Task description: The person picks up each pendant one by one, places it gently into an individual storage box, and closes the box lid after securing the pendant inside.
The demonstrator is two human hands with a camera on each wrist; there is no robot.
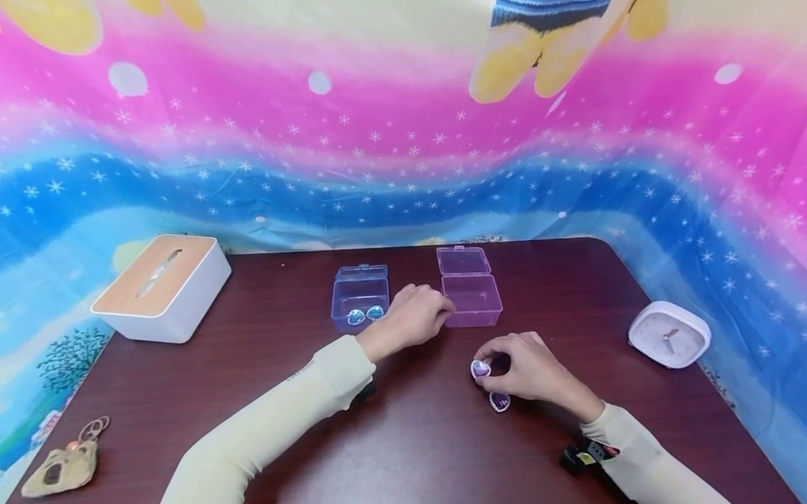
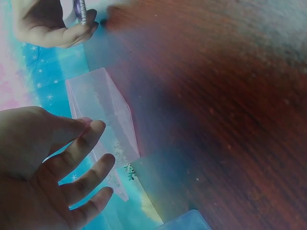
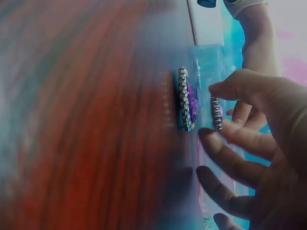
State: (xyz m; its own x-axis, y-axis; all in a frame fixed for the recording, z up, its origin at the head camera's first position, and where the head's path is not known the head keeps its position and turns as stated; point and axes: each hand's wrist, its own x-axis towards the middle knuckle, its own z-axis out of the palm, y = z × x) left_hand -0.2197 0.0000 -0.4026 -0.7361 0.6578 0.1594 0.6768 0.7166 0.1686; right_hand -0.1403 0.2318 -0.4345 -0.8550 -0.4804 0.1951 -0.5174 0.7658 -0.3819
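Observation:
My right hand (image 1: 530, 366) pinches a light purple gem (image 1: 480, 369) with a beaded silver rim between thumb and fingertip, just above the table. Below that hand, a darker purple gem (image 1: 499, 402) of the same sort lies on the tabletop; its beaded edge shows in the right wrist view. My left hand (image 1: 415, 314) is at the left side of an open pink see-through box (image 1: 474, 309), thumb and index finger pinching its edge in the left wrist view. To the left stands an open blue see-through box (image 1: 341, 295) with two light blue gems (image 1: 366, 315) inside.
A white tissue box (image 1: 172, 316) with a wooden top stands at the back left. A plush keychain (image 1: 64, 468) lies at the front left, and a white clock (image 1: 670, 335) stands on the right. A printed cloth (image 1: 399, 133) hangs behind the table.

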